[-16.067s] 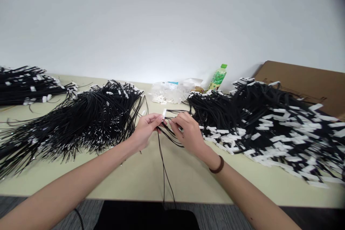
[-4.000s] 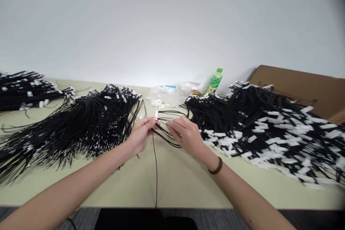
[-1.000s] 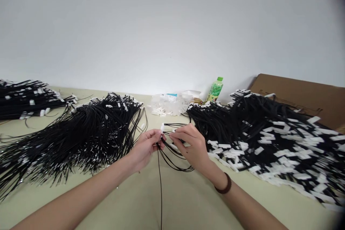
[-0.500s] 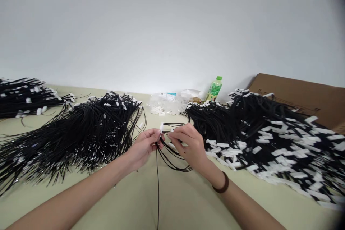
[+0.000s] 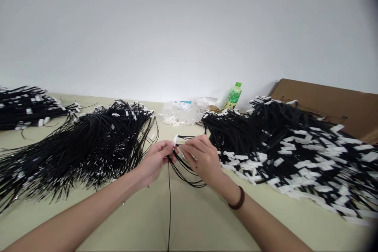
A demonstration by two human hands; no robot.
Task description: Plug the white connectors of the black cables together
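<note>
My left hand (image 5: 155,160) pinches a small white connector (image 5: 175,139) at the end of thin black wires (image 5: 169,197) that hang down toward me. My right hand (image 5: 202,158) is closed beside it, fingertips pinching a black wire right at the connector, with a few more wires looping below its palm. Both hands meet above the middle of the pale green table (image 5: 189,212).
A big heap of bare black wires (image 5: 79,145) lies left; a heap of wires with white connectors (image 5: 289,145) lies right. Another wire bundle (image 5: 26,104) sits far left. A bag of white connectors (image 5: 184,111), a green bottle (image 5: 233,95) and cardboard (image 5: 330,100) stand behind.
Both hands stay together at the connector with only small finger shifts. The view has tilted slightly, so the hands sit a little lower left in the picture.
</note>
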